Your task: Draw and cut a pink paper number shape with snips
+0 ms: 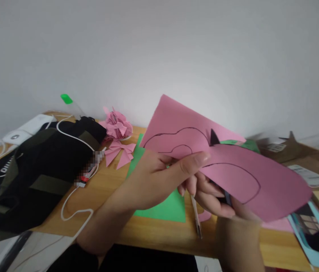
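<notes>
My left hand (159,177) pinches a pink paper sheet (233,170) with black curved lines drawn on it, thumb on top, holding it up over the wooden table (153,234). My right hand (224,204) is under the sheet and grips scissors; their dark blade tip (213,138) pokes up through a cut in the paper. Most of the scissors are hidden by the sheet. A pencil (196,217) lies on the table under my hands.
A green paper sheet (165,207) lies beneath the hands. A pink paper flower (116,125) and pink bow (119,151) sit behind it. Black clothing (43,170) with a white cable (74,211) lies left; a cardboard box (303,155) and a light blue sheet (315,234) lie right.
</notes>
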### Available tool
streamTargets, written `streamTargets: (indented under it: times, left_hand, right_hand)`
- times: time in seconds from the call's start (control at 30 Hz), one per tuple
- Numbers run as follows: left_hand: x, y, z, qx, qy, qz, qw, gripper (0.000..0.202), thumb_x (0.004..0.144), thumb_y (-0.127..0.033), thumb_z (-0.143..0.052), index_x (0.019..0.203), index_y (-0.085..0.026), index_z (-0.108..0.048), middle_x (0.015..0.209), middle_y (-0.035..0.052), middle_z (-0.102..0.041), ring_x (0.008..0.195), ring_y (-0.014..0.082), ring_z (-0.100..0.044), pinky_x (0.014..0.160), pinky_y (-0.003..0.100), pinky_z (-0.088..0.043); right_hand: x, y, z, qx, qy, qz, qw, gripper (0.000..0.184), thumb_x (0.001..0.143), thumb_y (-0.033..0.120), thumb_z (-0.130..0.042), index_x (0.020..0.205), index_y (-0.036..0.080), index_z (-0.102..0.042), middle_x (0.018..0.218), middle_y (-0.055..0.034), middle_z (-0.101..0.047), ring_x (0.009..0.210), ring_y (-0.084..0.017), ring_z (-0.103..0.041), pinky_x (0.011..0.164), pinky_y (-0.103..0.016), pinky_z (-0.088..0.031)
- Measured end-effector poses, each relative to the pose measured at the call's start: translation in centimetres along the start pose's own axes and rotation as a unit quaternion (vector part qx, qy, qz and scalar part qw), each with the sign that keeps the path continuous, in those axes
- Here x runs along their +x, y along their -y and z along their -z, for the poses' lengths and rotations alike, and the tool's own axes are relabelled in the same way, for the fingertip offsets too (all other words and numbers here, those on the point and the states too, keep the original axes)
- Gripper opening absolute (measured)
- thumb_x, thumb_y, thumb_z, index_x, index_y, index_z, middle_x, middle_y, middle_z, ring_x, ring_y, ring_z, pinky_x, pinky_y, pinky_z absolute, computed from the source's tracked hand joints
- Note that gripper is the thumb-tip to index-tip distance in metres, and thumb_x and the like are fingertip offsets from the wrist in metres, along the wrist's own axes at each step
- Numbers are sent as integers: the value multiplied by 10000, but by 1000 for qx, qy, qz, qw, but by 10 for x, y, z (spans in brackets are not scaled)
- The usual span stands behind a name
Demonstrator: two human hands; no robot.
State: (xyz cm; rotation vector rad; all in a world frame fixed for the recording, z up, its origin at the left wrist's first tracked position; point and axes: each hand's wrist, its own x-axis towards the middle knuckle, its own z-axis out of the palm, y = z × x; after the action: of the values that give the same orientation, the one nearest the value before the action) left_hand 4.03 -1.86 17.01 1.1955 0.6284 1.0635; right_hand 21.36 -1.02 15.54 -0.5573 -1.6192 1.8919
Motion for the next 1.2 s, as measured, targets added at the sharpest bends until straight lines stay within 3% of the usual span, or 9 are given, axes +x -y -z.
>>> streamTargets:
  times: [0.1, 0.2, 0.4, 0.57, 0.73, 0.83, 0.97, 1.13, 1.2]
  left_hand:
    - [1, 1, -2, -8, -10, -8, 1000, 509, 868, -495, -725, 531, -140, -585, 509, -20, -578, 484, 52, -533, 482, 133, -472]
    - [3, 2, -3, -7, -9, -13, 1000, 517, 868, -499, -722, 522, -142, -581, 505, -15, -574, 480, 62, -529, 474, 155, -461]
    - [2, 2, -2, -13, 7, -14, 1000, 469, 886, -445, -718, 536, -152, -612, 527, -18, -582, 481, 69, -535, 497, 187, -458]
    - [2, 3, -2, -1, -5, -18, 1000, 500, 892, -501, -690, 532, -166, -600, 515, -9, -582, 473, 89, -530, 503, 221, -464]
    - [1, 3, -2, -3, 1, -14, 1000, 488, 898, -501, -684, 555, -161, -614, 531, -1, -601, 466, 86, -531, 490, 214, -463]
    - [1, 3, -2, -17, 3, -11, 1000, 469, 890, -488, -699, 564, -160, -619, 538, -1, -612, 462, 84, -527, 481, 212, -461]
    - [1, 3, -1, -40, 15, -14, 999, 441, 883, -472, -716, 580, -163, -630, 537, -7, -615, 461, 82, -534, 478, 209, -456]
    - [0, 3, -2, -55, 4, 2, 998, 459, 871, -491, -723, 561, -167, -626, 533, -3, -615, 455, 85, -525, 464, 215, -445]
    - [0, 3, -2, -55, 8, 8, 998, 453, 869, -472, -730, 556, -163, -623, 529, -5, -612, 453, 81, -521, 464, 209, -444]
  right_hand:
    - [0, -6, -5, 26, 7, 82, 996, 410, 1012, 517, -388, 737, 230, -491, 415, 137, -321, 287, -70, -184, 623, -309, -481]
    - [-4, -9, -7, 45, 10, 90, 995, 398, 1017, 495, -360, 733, 228, -442, 437, 133, -333, 291, -59, -170, 594, -299, -442]
    - [-4, -10, -10, 66, -9, 105, 992, 402, 1043, 448, -357, 715, 226, -424, 408, 125, -312, 279, -53, -146, 403, -243, -237]
    - [-1, -9, -13, 72, -5, 131, 989, 483, 1048, 519, -358, 678, 217, -429, 386, 143, -245, 278, -40, -158, 545, -240, -416]
    - [-7, -13, -8, 85, 4, 107, 991, 441, 1038, 518, -428, 770, 194, -564, 386, 151, -223, 268, -34, -139, 443, -199, -348]
    - [-10, -13, -6, 89, -10, 88, 992, 428, 1045, 500, -420, 846, 191, -639, 377, 153, -212, 247, -45, -157, 470, -208, -403]
    - [-11, -10, -5, 66, -12, 54, 996, 421, 987, 571, -515, 781, 219, -623, 345, 144, -262, 253, -67, -162, 497, -240, -454]
    - [-10, -11, -4, 70, -21, 70, 995, 442, 1038, 519, -413, 852, 207, -666, 343, 146, -225, 232, -70, -153, 526, -259, -473]
    - [-6, -9, -4, 73, -10, 68, 995, 436, 1032, 501, -421, 796, 217, -653, 334, 138, -223, 232, -77, -163, 508, -267, -463]
